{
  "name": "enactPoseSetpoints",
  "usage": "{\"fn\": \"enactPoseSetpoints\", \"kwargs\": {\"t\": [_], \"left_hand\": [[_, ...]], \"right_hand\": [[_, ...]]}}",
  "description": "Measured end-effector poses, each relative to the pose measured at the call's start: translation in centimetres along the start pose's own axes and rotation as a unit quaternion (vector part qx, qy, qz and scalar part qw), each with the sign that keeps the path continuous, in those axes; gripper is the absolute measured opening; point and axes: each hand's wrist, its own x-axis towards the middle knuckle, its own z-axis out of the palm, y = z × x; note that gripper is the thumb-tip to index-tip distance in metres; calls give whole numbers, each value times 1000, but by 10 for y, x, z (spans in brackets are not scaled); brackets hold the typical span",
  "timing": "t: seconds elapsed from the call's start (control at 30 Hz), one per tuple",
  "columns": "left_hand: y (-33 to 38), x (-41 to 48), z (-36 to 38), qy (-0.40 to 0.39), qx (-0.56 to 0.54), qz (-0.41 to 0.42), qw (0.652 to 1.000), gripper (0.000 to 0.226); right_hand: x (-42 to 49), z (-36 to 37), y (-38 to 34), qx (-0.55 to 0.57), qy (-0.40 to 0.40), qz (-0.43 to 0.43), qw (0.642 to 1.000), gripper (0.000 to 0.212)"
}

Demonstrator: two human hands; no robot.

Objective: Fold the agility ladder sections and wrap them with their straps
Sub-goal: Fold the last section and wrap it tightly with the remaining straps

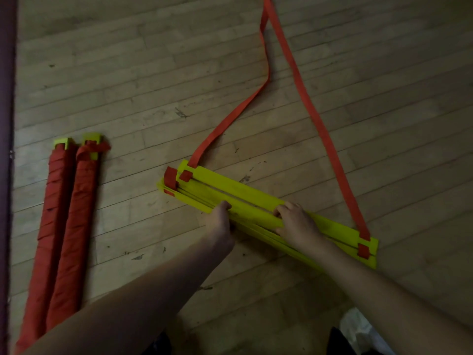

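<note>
- The left hand [219, 219] grips the near edge of the stack of yellow rungs [238, 187], with its fingers curled over the top rung.
- The right hand [297, 224] sits just beside it on the same stack. Its fingers are bent over a rung and the tips tuck into the gap between two rungs, so it looks like a grasp rather than a flat press.
- The stack lies slantwise on the wooden floor [128, 73] in front of the person. The rungs are gathered but slightly fanned, not squared up.
- Two red straps [320, 124] run loose from the ends of the stack, trailing away across the floor and out of the top of the view. None of their length is wound round the rungs.
- Well off to the left lie two wrapped bundles [74, 213] side by side, bound in red along their length with yellow ends showing.
- My judgement is that two sections are finished. This one is mostly folded, and it has yet to be evened up and wrapped.
</note>
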Motion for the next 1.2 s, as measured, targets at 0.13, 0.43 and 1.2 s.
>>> {"fn": "enactPoseSetpoints", "kwargs": {"t": [0.13, 0.43, 1.2], "left_hand": [[1, -4, 4, -15, 4, -21, 1000, 6], [1, -9, -5, -86, -62, -75, 992, 16], [-3, 15, -5, -145, -114, -27, 982, 18]], "right_hand": [[-2, 1, 1, 50, 11, 46, 998, 38], [-13, -15, 0, 137, -36, -21, 990, 24], [-18, -4, 8, 281, 91, -34, 955, 10]]}}
